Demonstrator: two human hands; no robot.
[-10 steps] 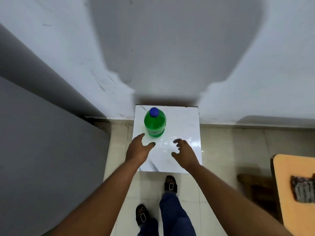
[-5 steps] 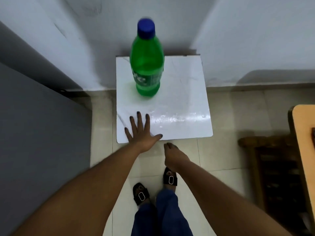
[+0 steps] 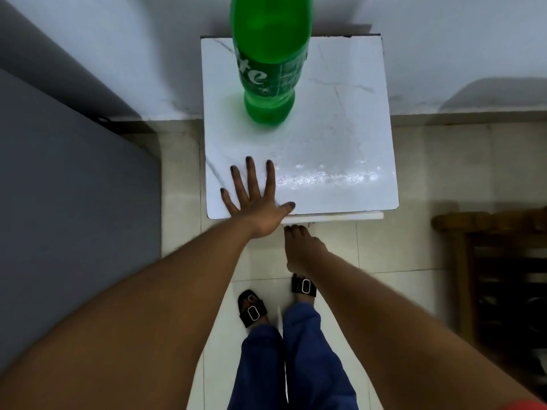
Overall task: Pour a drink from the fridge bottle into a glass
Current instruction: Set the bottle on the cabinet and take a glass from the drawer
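Note:
A green plastic bottle (image 3: 270,63) stands upright at the back of a small white marble-topped table (image 3: 340,143); its cap is cut off by the top of the frame. My left hand (image 3: 254,202) lies flat on the table's front left corner, fingers spread, holding nothing. My right hand (image 3: 302,250) hangs just below the table's front edge, fingertips bunched and touching a white ledge under the top. Whether it grips anything is hidden. No glass is in view.
A grey fridge side (image 3: 74,202) fills the left. A white wall (image 3: 444,39) runs behind the table. A dark wooden piece of furniture (image 3: 503,276) stands at the right. My legs and black sandals (image 3: 251,309) stand on the tiled floor.
The view has dropped closer to the table, so the bottle looks larger and its cap has left the frame. My left hand stays flat; my right hand stays at the edge.

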